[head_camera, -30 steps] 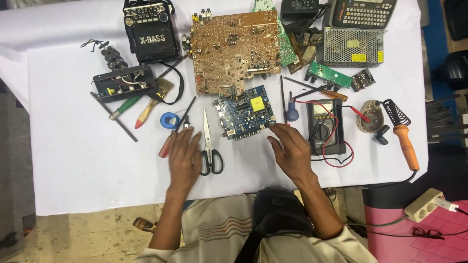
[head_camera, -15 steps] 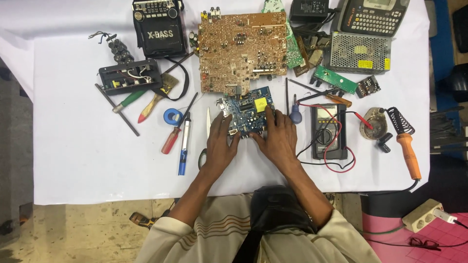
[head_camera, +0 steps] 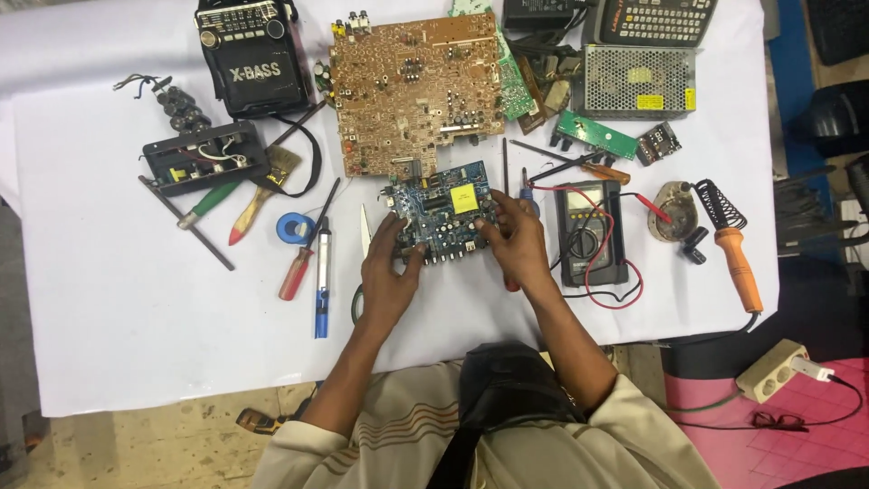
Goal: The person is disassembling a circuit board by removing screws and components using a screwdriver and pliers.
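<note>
Blue circuit board (head_camera: 444,210) w/ yellow sticker lies flat on white tablecloth (head_camera: 118,326), centre of frame, just below big brown circuit board (head_camera: 412,86). Both hands on it from the lower edge. Left hand (head_camera: 389,272) at board's lower-left corner: fingers spread, tips resting on the corner and left edge, thumb near the bottom edge; looks like a light pinch, but can't tell if it's really clamped. Right hand (head_camera: 518,240) at board's right side: fingers curled over the right edge and lower-right corner, thumb toward the board's middle; holding the edge. Board sits between the two hands, mostly above the fingers in frame, top half uncovered.

Scissors (head_camera: 363,237) partly hidden under left hand, blade tip showing just left of the board. Left of that: blue pen-shaped tool (head_camera: 322,281), red-handled screwdriver (head_camera: 299,267), roll of blue tape (head_camera: 293,227). Right of right hand, close by: multimeter (head_camera: 591,234) w/ red and black leads. Further right: soldering iron (head_camera: 735,258), orange handle. Upper left of frame: black radio (head_camera: 253,54). Upper right: metal mesh power supply (head_camera: 638,81).
</note>
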